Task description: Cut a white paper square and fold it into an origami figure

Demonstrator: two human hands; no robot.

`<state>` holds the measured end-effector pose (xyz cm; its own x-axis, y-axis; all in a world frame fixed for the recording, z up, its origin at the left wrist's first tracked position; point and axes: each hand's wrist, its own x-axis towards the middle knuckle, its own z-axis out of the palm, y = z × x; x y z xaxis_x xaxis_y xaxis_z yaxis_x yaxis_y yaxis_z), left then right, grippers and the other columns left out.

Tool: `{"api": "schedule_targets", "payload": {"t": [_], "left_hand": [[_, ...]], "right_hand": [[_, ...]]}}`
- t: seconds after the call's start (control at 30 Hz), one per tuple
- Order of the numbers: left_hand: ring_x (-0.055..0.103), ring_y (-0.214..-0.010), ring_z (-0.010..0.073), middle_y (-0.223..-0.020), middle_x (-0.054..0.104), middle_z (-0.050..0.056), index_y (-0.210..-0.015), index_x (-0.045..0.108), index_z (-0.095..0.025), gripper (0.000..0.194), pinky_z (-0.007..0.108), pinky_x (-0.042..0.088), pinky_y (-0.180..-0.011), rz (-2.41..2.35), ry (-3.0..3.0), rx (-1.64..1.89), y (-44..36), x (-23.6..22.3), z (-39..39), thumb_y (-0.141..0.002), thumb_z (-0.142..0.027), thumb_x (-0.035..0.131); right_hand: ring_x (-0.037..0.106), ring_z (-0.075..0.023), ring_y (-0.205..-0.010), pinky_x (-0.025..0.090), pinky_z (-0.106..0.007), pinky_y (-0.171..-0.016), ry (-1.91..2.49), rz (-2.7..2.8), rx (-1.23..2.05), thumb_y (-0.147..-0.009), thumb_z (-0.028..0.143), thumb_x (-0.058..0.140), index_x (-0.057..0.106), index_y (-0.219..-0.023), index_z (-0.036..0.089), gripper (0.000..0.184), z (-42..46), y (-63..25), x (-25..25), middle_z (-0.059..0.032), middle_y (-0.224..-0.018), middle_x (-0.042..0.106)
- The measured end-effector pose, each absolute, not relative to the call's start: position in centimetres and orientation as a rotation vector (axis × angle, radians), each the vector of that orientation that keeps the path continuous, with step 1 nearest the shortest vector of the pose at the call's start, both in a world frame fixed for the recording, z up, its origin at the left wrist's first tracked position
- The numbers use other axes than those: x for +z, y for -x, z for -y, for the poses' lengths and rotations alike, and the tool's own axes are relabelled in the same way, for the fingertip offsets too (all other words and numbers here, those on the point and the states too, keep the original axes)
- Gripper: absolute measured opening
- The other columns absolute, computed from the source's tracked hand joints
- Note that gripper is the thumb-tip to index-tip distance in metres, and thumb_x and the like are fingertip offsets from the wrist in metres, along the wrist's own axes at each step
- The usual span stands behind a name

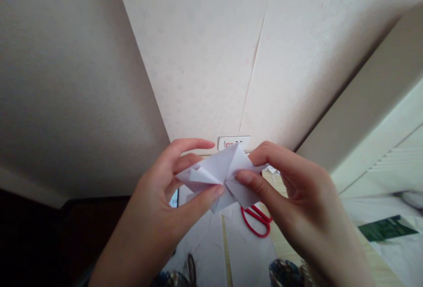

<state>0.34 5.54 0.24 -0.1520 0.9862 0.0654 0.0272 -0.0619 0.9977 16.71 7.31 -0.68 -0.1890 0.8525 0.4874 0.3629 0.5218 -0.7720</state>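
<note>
Between my two hands, above the table, is a piece of folded white paper [214,166] with several pointed flaps and creases. My left hand [168,190] pinches its left part, thumb on the near face and index finger raised off the paper. On the other side, my right hand [291,185] grips the right part, thumb pressed on the front near the centre and the fingers behind. The fingertips at the back are partly hidden by the paper. Below it lie red-handled scissors [259,221], their blades out of sight.
White paper sheets [251,256] cover part of the light wooden table [280,243]. A lit phone-like screen [174,199] shows behind my left hand. A wall socket [244,140] is straight ahead. Paper scraps [272,171] lie near the wall, and a green packet [386,227] lies at right.
</note>
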Motion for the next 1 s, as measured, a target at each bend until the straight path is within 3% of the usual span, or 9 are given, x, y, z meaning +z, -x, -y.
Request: {"api": "schedule_targets", "payload": {"t": [0.23, 0.5, 0.77, 0.87, 1.0], "left_hand": [[0.066, -0.058, 0.0153, -0.066, 0.072, -0.005, -0.089, 0.072, -0.032, 0.025, 0.020, 0.051, -0.054, -1.309, -1.275, 1.324, -0.54, 0.59, -5.44, -0.067, -0.024, 0.081], [0.061, -0.051, 0.0139, -0.059, 0.066, -0.005, -0.076, 0.071, -0.029, 0.016, 0.019, 0.045, -0.045, -1.386, -1.284, 1.370, -0.65, 0.67, -5.25, -0.064, -0.025, 0.080], [0.063, -0.056, 0.0162, -0.067, 0.069, -0.003, -0.076, 0.070, -0.027, 0.018, 0.021, 0.049, -0.048, -1.378, -1.251, 1.317, -0.52, 0.57, -5.46, -0.062, -0.025, 0.081], [0.062, -0.055, 0.0158, -0.065, 0.068, -0.003, -0.077, 0.069, -0.026, 0.019, 0.021, 0.049, -0.048, -1.384, -1.212, 1.329, -0.50, 0.53, -5.49, -0.063, -0.026, 0.081], [0.061, -0.054, 0.0136, -0.068, 0.071, -0.004, -0.080, 0.069, -0.025, 0.015, 0.020, 0.047, -0.049, -1.370, -1.180, 1.388, -0.30, 0.32, -5.70, -0.069, -0.026, 0.079]], "right_hand": [[0.055, -0.0091, -0.066, 0.041, -0.022, -0.059, 0.971, 1.886, 0.598, -0.089, 0.016, 0.067, 0.062, -0.071, 0.020, 0.020, -7.05, -16.54, -0.13, 0.0044, -0.070, 0.061], [0.055, -0.0099, -0.062, 0.040, -0.023, -0.057, 1.071, 1.746, 0.689, -0.082, 0.024, 0.075, 0.060, -0.064, 0.019, 0.024, -6.89, -16.46, -0.20, 0.0046, -0.064, 0.062], [0.052, -0.0105, -0.059, 0.038, -0.024, -0.053, 1.025, 1.852, 0.608, -0.096, 0.017, 0.053, 0.060, -0.066, 0.019, 0.030, -7.18, -16.79, -0.47, 0.0025, -0.063, 0.059], [0.054, -0.0122, -0.059, 0.040, -0.026, -0.054, 1.018, 1.828, 0.611, -0.099, 0.023, 0.051, 0.061, -0.069, 0.020, 0.031, -7.18, -16.83, -0.46, 0.0015, -0.063, 0.059], [0.063, -0.0145, -0.077, 0.047, -0.026, -0.067, 0.985, 1.735, 0.621, -0.099, 0.036, 0.053, 0.065, -0.085, 0.023, 0.022, -7.13, -16.93, -0.47, -0.0002, -0.079, 0.067]]}}
